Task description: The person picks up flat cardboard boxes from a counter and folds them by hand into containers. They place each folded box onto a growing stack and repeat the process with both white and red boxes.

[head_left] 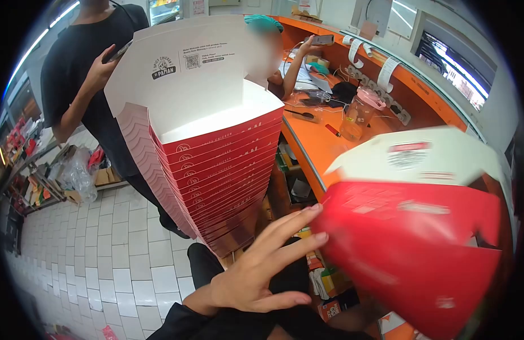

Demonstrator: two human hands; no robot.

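Note:
A tall stack of nested red and white cartons (222,153) rises in front of me, the top one open with printing inside its lid. My left hand (259,263) is spread to the right of the stack's lower part, holding nothing, its fingertips close to the edge of another carton. That red and white carton (409,226) is blurred at the right, partly folded, with its white printed flap uppermost. My right hand is not visible; the blurred carton may cover it.
An orange counter (307,136) curves along the right, bearing a pink-lidded jug (361,113), papers and cables. One person in black (95,85) stands at the left; another person holds a phone (322,39) behind the stack. Shelves (52,187) line the left.

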